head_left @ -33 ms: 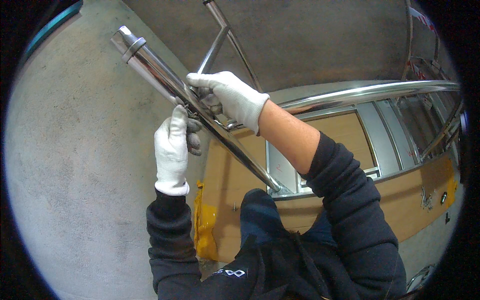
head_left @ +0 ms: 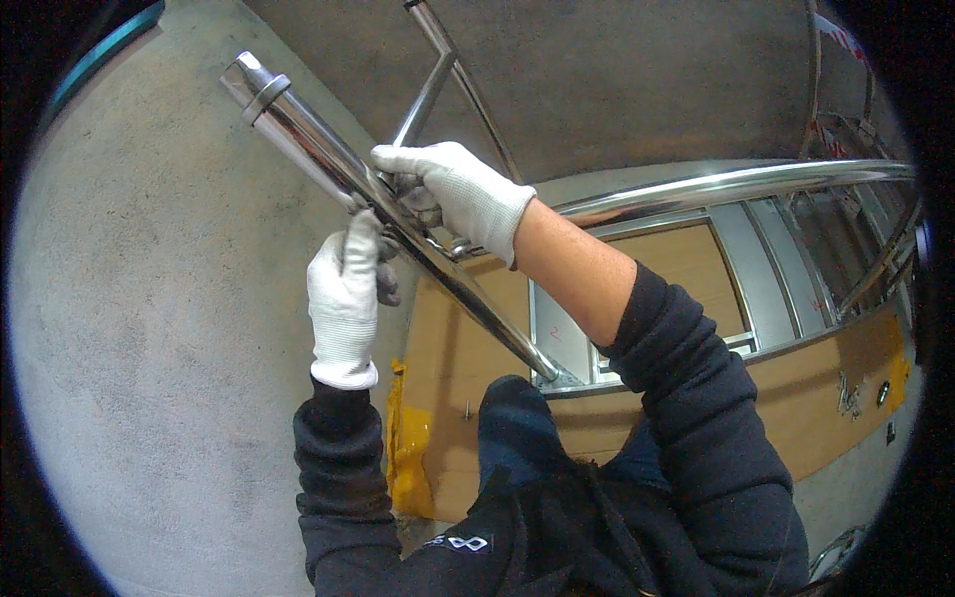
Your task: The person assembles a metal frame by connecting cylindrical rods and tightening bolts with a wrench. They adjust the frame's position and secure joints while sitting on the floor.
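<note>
Slanting from upper left to lower right, the chrome post (head_left: 450, 280) runs between the gloved hands: left hand (head_left: 343, 284) against its left side, right hand (head_left: 453, 189) at its right, both about equally near. The left fingers are bent nearly together at the post (whatever they may pinch is too small to tell); the right fingers are curled beside it, their hold hidden.

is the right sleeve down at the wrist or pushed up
Pushed up: the sleeve is bunched in folds, and bare forearm shows between it and the glove.
</note>
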Demonstrator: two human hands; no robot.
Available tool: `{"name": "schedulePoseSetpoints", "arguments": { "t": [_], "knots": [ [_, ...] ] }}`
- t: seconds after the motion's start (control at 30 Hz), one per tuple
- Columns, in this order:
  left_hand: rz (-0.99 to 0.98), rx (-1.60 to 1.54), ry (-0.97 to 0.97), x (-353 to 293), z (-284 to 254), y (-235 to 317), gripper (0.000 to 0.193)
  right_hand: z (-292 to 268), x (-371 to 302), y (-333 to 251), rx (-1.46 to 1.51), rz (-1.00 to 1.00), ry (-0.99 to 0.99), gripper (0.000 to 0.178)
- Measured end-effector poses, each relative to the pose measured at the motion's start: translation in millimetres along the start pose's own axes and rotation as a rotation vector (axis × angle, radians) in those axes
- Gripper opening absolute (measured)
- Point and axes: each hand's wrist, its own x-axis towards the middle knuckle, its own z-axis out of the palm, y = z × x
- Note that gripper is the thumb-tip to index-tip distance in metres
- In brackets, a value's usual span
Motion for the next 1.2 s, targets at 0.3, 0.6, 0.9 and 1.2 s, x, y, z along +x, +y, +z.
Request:
{"name": "schedulePoseSetpoints", "arguments": {
  "t": [0.3,0.6,0.9,1.2],
  "knots": [
    [0.066,0.044,0.072,-9.8,2.7,2.7,0.029,-9.6,10.2,5.2,-0.057,-0.054,0.060,0.034],
    [0.509,0.268,0.333,-14.1,5.1,-19.8,0.021,-1.7,-6.0,-10.4,-0.095,0.030,0.088,0.030],
    [0.381,-0.234,0.313,-15.3,17.3,-35.9,0.023,-13.3,4.6,-0.6,0.008,-0.009,0.041,0.029],
    [0.417,-0.259,0.509,-20.0,39.0,-33.1,0.023,-23.5,-2.7,2.5,-0.069,-0.008,0.038,0.042]
  ]
}}
